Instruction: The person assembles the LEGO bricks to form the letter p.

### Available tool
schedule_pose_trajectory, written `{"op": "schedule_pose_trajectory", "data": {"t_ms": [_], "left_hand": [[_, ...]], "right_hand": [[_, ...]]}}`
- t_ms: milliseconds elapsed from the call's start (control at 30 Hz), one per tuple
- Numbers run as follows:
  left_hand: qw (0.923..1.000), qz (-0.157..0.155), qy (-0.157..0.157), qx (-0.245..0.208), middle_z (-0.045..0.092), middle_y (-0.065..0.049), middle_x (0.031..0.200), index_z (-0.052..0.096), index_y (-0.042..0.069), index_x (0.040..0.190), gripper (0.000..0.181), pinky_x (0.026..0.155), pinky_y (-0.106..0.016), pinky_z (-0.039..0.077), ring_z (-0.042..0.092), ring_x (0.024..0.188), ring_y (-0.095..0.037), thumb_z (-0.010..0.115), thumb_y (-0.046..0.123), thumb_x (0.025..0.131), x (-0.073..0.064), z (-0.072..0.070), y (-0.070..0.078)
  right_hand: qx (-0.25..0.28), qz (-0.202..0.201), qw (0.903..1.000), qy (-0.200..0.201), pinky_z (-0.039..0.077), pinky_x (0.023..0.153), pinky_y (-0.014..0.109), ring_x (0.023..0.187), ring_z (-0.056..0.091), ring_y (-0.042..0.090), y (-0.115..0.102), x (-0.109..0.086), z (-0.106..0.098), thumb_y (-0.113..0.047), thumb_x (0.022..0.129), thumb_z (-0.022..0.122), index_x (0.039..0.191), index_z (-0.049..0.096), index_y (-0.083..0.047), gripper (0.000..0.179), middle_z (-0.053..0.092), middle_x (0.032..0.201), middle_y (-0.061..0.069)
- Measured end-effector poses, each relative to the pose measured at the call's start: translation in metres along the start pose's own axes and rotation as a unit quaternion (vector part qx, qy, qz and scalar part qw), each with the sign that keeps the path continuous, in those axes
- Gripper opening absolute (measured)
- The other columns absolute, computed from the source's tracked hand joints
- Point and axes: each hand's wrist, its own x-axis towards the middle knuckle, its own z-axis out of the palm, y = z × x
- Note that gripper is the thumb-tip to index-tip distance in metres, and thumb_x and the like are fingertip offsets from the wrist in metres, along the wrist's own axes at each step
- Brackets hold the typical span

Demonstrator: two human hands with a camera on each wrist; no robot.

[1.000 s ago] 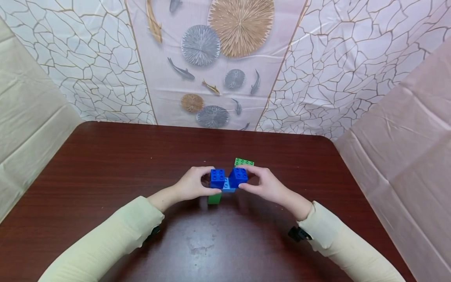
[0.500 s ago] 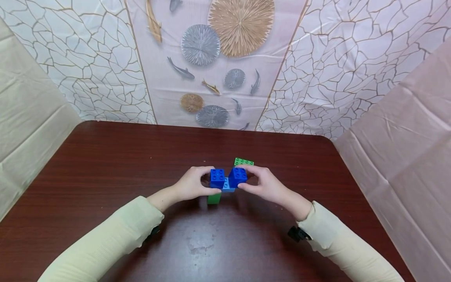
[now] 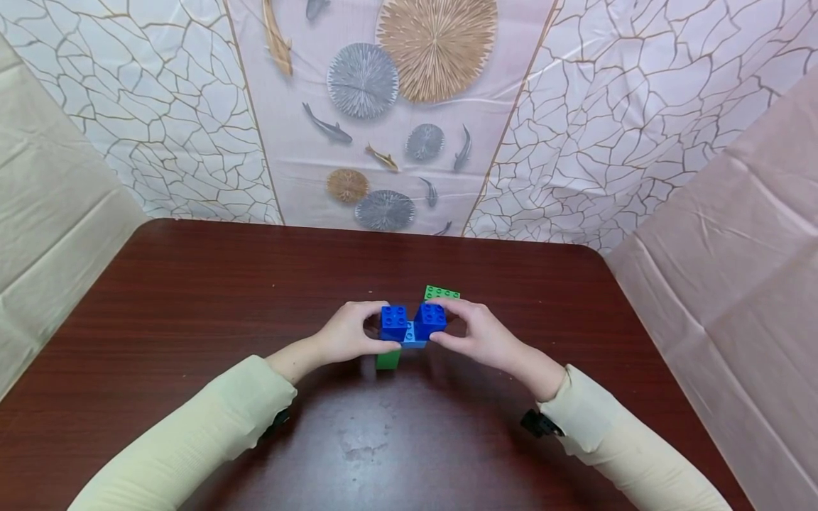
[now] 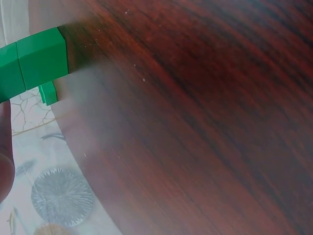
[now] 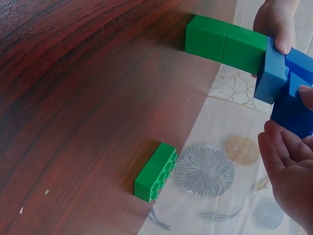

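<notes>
Two green bricks (image 5: 222, 44) stand stacked on the table, with a light blue brick (image 5: 271, 71) across their top. My left hand (image 3: 348, 330) grips a dark blue brick (image 3: 393, 323) over the stack's left end. With thumb and fingertips, my right hand (image 3: 476, 330) pinches another dark blue brick (image 3: 430, 321) at the light blue brick's right end. In the right wrist view that brick sits slightly tilted, right at the light blue surface. A narrow gap shows between both dark blue bricks. In the left wrist view, only part of a finger (image 4: 5, 166) shows beside the green stack (image 4: 41, 58).
A loose green brick with several studs (image 5: 156, 171) lies on the brown table (image 3: 255, 284), behind and to the right of the stack. A patterned cloth (image 3: 409, 177) hangs beyond the far table edge, and pale cloth walls (image 3: 735, 234) flank the sides.
My right hand and its dark blue brick have shifted very slightly left, and the brick looks a little straighter. The left hand and the stack stay in place.
</notes>
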Motion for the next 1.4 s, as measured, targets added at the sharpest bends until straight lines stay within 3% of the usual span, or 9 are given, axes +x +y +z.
{"op": "schedule_pose_trajectory", "data": {"t_ms": [400, 700, 933, 1400], "left_hand": [[0.9999, -0.004, -0.004, -0.010, 0.067, -0.001, 0.094, 0.060, 0.012, 0.109, 0.039, 0.071, -0.019, 0.053, 0.059, 0.082, -0.013, 0.076, 0.030, 0.077, 0.000, 0.000, -0.001], [0.9998, -0.006, -0.005, -0.021, 0.067, -0.003, 0.096, 0.060, 0.012, 0.110, 0.040, 0.073, -0.021, 0.054, 0.060, 0.083, -0.013, 0.076, 0.029, 0.078, -0.001, 0.001, 0.000], [0.9999, -0.001, 0.006, -0.012, 0.067, -0.002, 0.095, 0.060, 0.011, 0.111, 0.041, 0.072, -0.020, 0.053, 0.059, 0.083, -0.013, 0.076, 0.030, 0.078, 0.000, 0.001, -0.003], [0.9999, -0.008, -0.003, -0.009, 0.067, -0.002, 0.096, 0.060, 0.012, 0.111, 0.041, 0.073, -0.021, 0.053, 0.059, 0.083, -0.012, 0.076, 0.030, 0.078, -0.001, -0.001, -0.001]], "right_hand": [[-0.004, -0.010, 0.9998, 0.015, 0.055, 0.081, 0.038, 0.097, 0.063, 0.023, 0.001, -0.002, 0.003, -0.019, 0.084, 0.070, 0.129, 0.053, -0.006, 0.050, 0.065, 0.114, 0.013], [-0.021, -0.025, 0.9995, 0.004, 0.054, 0.082, 0.039, 0.103, 0.063, 0.026, -0.003, -0.002, 0.000, -0.016, 0.084, 0.070, 0.129, 0.052, -0.004, 0.051, 0.063, 0.118, 0.015], [-0.052, 0.005, 0.9986, 0.009, 0.055, 0.082, 0.035, 0.097, 0.063, 0.022, -0.011, -0.001, -0.001, -0.019, 0.083, 0.071, 0.129, 0.052, -0.004, 0.052, 0.064, 0.115, 0.013], [-0.083, -0.005, 0.9962, -0.027, 0.052, 0.088, 0.038, 0.108, 0.061, 0.027, -0.015, -0.001, -0.004, -0.018, 0.084, 0.069, 0.130, 0.050, -0.003, 0.052, 0.060, 0.122, 0.016]]}}
